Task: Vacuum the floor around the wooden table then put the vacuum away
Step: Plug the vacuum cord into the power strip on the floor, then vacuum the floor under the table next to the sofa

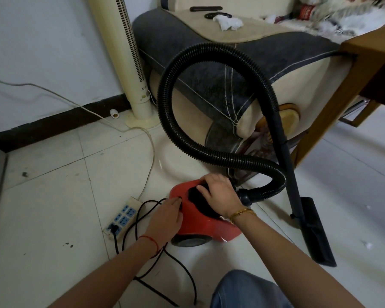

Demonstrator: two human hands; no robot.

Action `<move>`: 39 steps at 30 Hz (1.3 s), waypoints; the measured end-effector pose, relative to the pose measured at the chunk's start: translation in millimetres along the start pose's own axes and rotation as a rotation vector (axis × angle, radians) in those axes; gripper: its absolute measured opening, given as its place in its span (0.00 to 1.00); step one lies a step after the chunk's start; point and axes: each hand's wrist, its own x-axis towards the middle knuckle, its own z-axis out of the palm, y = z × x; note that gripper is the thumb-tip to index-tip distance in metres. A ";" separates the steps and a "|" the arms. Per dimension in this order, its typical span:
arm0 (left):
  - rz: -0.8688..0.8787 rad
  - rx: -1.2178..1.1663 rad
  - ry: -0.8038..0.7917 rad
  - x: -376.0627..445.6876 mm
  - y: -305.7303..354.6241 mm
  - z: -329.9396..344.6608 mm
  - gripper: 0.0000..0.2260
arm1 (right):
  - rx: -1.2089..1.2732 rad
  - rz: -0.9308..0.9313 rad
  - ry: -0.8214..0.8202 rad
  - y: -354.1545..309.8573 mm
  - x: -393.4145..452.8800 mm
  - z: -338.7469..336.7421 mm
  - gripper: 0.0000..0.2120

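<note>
A red canister vacuum [206, 228] sits on the white tile floor in front of me. My right hand [219, 194] grips the black carry handle [197, 197] on its top. My left hand [166, 216] lies on the vacuum's left side, with a fingertip pressing a black button there. A black ribbed hose [171, 90] loops up from the vacuum's front and runs down a rigid tube to the flat floor nozzle [316, 232], which rests on the tiles to the right. The wooden table [362, 61] stands at the upper right.
The vacuum's black cord [129, 227] trails in loops to a white power strip [122, 216] on the floor. A cream tower fan [125, 58] stands by the wall. A grey and cream sofa [209, 70] is straight ahead. My knee [245, 290] shows at the bottom.
</note>
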 end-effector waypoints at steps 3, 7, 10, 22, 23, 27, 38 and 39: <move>0.161 -0.002 0.114 0.5 20.9 -30.6 0.12 | 0.057 -0.050 0.070 4.6 -10.8 -26.1 0.15; 0.381 0.028 0.186 9.5 69.6 -81.1 0.12 | 0.024 -0.076 0.160 15.8 -36.5 -63.8 0.14; 0.584 0.021 0.264 23.2 112.5 -116.2 0.11 | -0.052 -0.040 0.260 32.8 -57.8 -92.5 0.19; 0.725 0.481 0.272 113.2 229.7 -164.2 0.22 | -0.029 0.328 0.329 102.0 -47.2 -161.7 0.15; 0.718 0.527 0.268 119.8 234.8 -164.0 0.23 | -0.013 0.339 0.298 104.4 -41.7 -162.0 0.18; 0.730 0.784 0.266 147.4 249.2 -164.3 0.21 | 0.061 0.350 0.162 112.6 -17.9 -156.9 0.24; 0.665 0.922 -0.185 188.1 296.4 -223.2 0.10 | 0.177 0.529 -0.073 99.8 -10.6 -191.8 0.18; 0.663 0.939 -0.236 188.6 303.5 -230.0 0.10 | 0.201 0.545 -0.110 95.7 -12.4 -199.0 0.18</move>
